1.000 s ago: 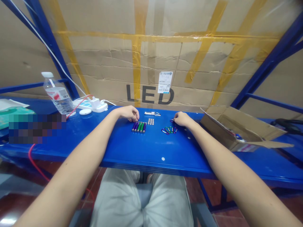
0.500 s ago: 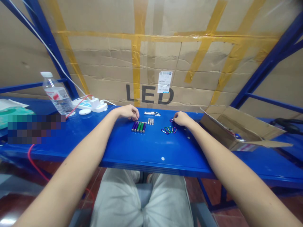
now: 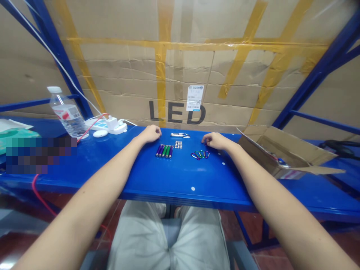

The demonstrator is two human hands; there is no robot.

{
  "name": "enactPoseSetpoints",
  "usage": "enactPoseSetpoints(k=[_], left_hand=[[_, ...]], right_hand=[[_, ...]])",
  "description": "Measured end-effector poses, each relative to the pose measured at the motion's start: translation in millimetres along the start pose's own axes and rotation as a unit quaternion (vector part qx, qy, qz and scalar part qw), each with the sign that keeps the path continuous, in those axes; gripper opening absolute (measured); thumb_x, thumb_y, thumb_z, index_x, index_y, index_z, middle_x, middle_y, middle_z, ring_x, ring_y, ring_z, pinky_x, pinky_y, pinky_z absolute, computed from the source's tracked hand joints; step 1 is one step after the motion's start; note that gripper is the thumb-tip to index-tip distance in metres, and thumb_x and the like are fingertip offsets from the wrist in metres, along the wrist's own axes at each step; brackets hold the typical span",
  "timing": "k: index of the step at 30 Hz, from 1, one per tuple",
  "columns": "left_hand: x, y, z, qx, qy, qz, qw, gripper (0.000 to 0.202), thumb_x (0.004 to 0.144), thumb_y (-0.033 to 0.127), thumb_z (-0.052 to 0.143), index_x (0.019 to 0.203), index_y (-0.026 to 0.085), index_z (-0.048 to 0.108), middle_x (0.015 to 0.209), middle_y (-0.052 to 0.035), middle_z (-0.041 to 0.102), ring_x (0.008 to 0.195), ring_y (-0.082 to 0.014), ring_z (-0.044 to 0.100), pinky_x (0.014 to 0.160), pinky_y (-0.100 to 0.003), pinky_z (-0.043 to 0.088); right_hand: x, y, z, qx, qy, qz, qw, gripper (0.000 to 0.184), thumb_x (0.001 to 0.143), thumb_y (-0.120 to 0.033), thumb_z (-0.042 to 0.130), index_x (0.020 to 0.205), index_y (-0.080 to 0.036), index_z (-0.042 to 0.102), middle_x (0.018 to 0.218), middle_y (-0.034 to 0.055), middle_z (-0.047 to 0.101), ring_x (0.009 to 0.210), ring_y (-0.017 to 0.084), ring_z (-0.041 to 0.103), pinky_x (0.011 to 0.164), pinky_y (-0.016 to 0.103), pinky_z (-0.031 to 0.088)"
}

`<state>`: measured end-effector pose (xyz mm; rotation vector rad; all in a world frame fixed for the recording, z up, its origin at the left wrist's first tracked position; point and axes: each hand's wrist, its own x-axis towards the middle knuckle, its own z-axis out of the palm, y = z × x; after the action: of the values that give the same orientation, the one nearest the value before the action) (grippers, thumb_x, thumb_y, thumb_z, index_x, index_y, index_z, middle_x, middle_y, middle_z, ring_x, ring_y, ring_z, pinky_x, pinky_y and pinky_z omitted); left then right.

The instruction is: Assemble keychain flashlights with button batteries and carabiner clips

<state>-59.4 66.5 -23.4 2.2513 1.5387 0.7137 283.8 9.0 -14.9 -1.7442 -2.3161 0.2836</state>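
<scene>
My left hand [image 3: 152, 134] rests at the back of the blue table with its fingers curled in, and nothing shows in it. Close in front of it lies a row of small purple and green flashlights [image 3: 164, 151]. Several silver button cells [image 3: 178, 144] sit in a block to their right. Behind these lies a silver flashlight with a carabiner clip [image 3: 180, 135]. My right hand [image 3: 214, 140] is bent down on the table, its fingers closed around a purple carabiner [image 3: 206, 144] that they mostly hide. Several purple and green carabiners [image 3: 200, 154] are fanned out just before it.
An open cardboard box [image 3: 281, 153] with things inside stands at the right. To the left are a water bottle [image 3: 67, 116], a white power strip [image 3: 115, 127] with cables, and a green packet [image 3: 19, 135]. A large carton [image 3: 126, 82] rises behind the blue table [image 3: 180, 176].
My left hand has drawn back slightly from the flashlights, its fingers curling in more. My right hand stays by the carabiner, its fingers shifted a little over it.
</scene>
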Motion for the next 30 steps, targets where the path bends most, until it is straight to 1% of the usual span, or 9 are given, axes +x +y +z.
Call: enactPoseSetpoints(k=[2, 5, 8, 11, 15, 19, 30], left_hand=[[-1, 1, -0.4, 0.015, 0.001, 0.0, 1.0, 0.011, 0.07, 0.012, 0.061, 0.075, 0.018, 0.069, 0.073, -0.0045, 0.071, 0.073, -0.0184, 0.064, 0.078, -0.03, 0.047], [-1, 3, -0.9, 0.044, -0.004, 0.0, 0.999, 0.014, 0.072, 0.012, 0.057, 0.077, 0.018, 0.069, 0.077, -0.0048, 0.072, 0.077, -0.0183, 0.065, 0.079, -0.028, 0.048], [-3, 5, -0.9, 0.06, -0.004, 0.001, 0.998, 0.016, 0.074, 0.012, 0.056, 0.08, 0.018, 0.07, 0.08, -0.0053, 0.072, 0.079, -0.0182, 0.066, 0.078, -0.028, 0.048], [-3, 5, -0.6, 0.067, -0.003, 0.005, 0.998, 0.017, 0.074, 0.013, 0.056, 0.081, 0.018, 0.07, 0.083, -0.0058, 0.073, 0.08, -0.0186, 0.066, 0.078, -0.028, 0.049], [-3, 4, -0.6, 0.066, -0.005, 0.009, 0.998, 0.016, 0.075, 0.013, 0.056, 0.08, 0.018, 0.07, 0.086, -0.0065, 0.074, 0.08, -0.0192, 0.066, 0.077, -0.029, 0.049], [-3, 4, -0.7, 0.067, -0.006, 0.003, 0.998, 0.015, 0.076, 0.013, 0.057, 0.08, 0.018, 0.07, 0.086, -0.0066, 0.074, 0.08, -0.0195, 0.066, 0.076, -0.029, 0.049], [-3, 4, -0.1, 0.067, -0.008, 0.0, 0.998, 0.016, 0.074, 0.013, 0.056, 0.078, 0.018, 0.071, 0.084, -0.0061, 0.074, 0.079, -0.0198, 0.067, 0.074, -0.029, 0.05]], right_hand=[[-3, 3, -7, -0.013, -0.032, 0.017, 0.999, 0.028, 0.07, -0.007, 0.056, 0.089, -0.018, 0.073, 0.082, 0.0023, 0.07, 0.067, 0.014, 0.059, 0.059, 0.022, 0.041], [-5, 9, -15, -0.018, -0.096, 0.028, 0.995, 0.017, 0.068, -0.011, 0.059, 0.08, -0.019, 0.069, 0.075, 0.001, 0.068, 0.064, 0.013, 0.058, 0.056, 0.022, 0.039], [-7, 12, -20, -0.009, -0.155, 0.05, 0.987, 0.013, 0.067, -0.014, 0.061, 0.078, -0.018, 0.068, 0.068, 0.0011, 0.065, 0.06, 0.014, 0.058, 0.054, 0.023, 0.039], [-11, 9, -23, -0.007, -0.197, 0.072, 0.978, 0.01, 0.067, -0.017, 0.062, 0.076, -0.018, 0.067, 0.063, 0.0017, 0.062, 0.058, 0.015, 0.057, 0.053, 0.024, 0.039], [-17, 0, -27, -0.012, -0.244, 0.087, 0.966, 0.005, 0.067, -0.02, 0.062, 0.071, -0.018, 0.065, 0.057, 0.0012, 0.057, 0.055, 0.015, 0.054, 0.051, 0.025, 0.039], [-21, -6, -27, -0.019, -0.259, 0.094, 0.961, 0.006, 0.066, -0.023, 0.063, 0.069, -0.018, 0.063, 0.058, 0.0013, 0.057, 0.053, 0.014, 0.052, 0.05, 0.027, 0.039], [-24, -17, -25, -0.018, -0.257, 0.113, 0.96, 0.009, 0.068, -0.025, 0.062, 0.064, -0.018, 0.058, 0.055, 0.001, 0.052, 0.047, 0.013, 0.046, 0.047, 0.029, 0.034]])
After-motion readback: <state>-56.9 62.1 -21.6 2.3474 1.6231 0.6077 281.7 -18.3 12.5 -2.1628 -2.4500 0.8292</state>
